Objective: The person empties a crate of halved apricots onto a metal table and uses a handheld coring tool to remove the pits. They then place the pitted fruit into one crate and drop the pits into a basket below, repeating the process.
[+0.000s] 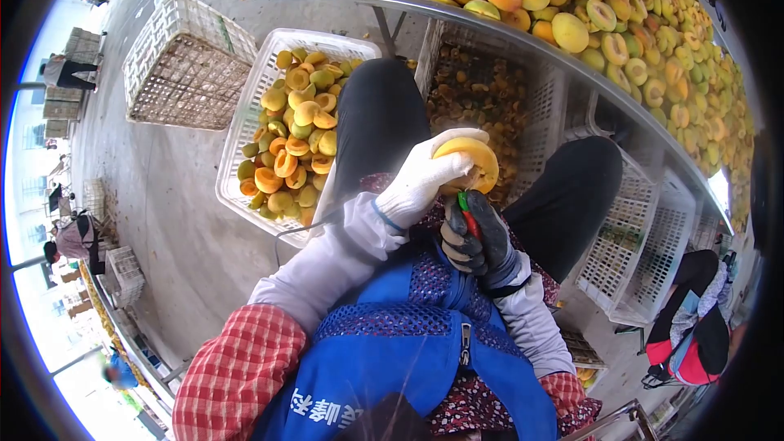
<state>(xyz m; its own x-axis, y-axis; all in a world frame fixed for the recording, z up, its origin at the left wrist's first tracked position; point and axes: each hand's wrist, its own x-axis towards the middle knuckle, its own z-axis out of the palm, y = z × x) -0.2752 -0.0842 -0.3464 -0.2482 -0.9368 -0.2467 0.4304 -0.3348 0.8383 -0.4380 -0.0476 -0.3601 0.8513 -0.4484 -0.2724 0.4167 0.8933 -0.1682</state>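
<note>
My left hand (425, 178), in a white glove, is wrapped round a yellow-orange fruit (480, 162) above my lap. The fruit's cut inner face shows toward the right. Just below it my right hand (475, 237), in a grey and black glove, is closed on a small tool (468, 214) with a red and green handle. The tool's tip points up at the fruit's lower edge; its blade is too small to make out. Left of my knee stands a white basket (233, 165) with halved fruit (298, 118) in it.
A metal-edged table (523, 37) heaped with fruit (645, 57) runs across the top and right. Beneath it is a crate of dark scraps (478, 90). An upturned crate (188, 61) stands left, white crates (625, 237) right. A person (694, 318) is at the lower right, others far left.
</note>
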